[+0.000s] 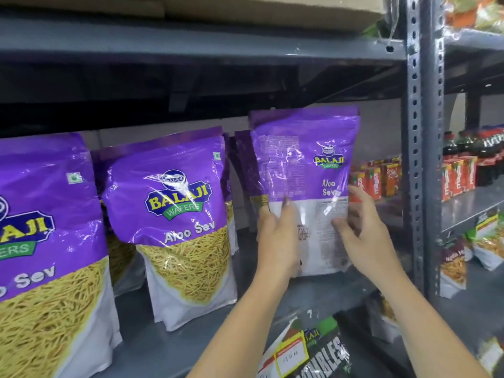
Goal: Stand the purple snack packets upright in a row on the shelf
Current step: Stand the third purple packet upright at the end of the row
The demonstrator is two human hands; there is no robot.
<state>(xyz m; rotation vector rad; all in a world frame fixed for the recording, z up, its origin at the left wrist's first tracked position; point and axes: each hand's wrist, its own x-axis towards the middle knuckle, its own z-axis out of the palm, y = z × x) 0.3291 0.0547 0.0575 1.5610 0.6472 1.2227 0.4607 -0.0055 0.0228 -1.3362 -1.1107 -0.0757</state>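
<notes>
A purple Aloo Sev packet (302, 165) stands upright with its back side toward me at the right end of the grey shelf (191, 347). My left hand (278, 236) holds its lower left edge. My right hand (360, 230) grips its lower right edge. More purple packets stand behind it. To the left, a second purple packet (174, 219) stands upright facing front, and a third purple packet (41, 255) fills the far left, cut off by the frame edge. Further packets sit behind those two.
A perforated grey metal upright (421, 148) bounds the shelf on the right. Beyond it stand red juice cartons (379, 178) and dark bottles (480, 156). Black snack packets (313, 353) sit on the shelf below. The shelf above (191, 47) carries a cardboard box.
</notes>
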